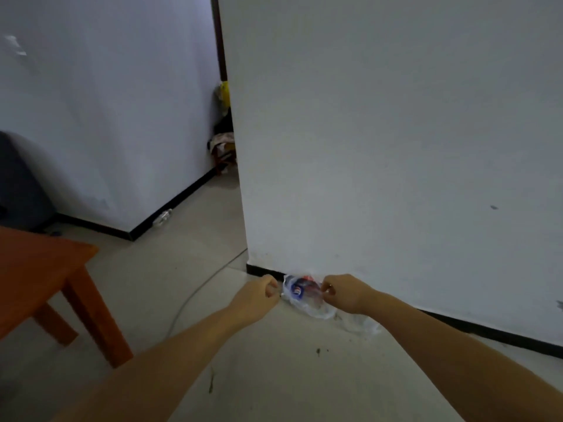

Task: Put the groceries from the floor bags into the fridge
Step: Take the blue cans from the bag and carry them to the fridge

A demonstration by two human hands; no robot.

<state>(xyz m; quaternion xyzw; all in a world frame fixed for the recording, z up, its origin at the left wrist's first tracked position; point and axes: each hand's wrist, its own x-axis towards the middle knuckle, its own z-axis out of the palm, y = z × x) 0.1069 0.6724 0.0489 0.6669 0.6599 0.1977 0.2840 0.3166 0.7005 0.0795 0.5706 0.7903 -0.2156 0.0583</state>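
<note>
Clear plastic grocery bag (pixel 304 295) with red-and-blue packaging on pale tiled floor (pixel 274 376) against white wall (pixel 380 147), left hand (pixel 259 295) and right hand (pixel 342 292) each pinched closed on bag's edges

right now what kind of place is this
Probably a plain room in a home: tiled floor, white walls with dark skirting, a wooden table, and a clear plastic bag gripped by both hands.

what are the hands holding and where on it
Both hands pinch a clear plastic bag on the floor: left hand at its left edge, right hand at its right edge.
</note>
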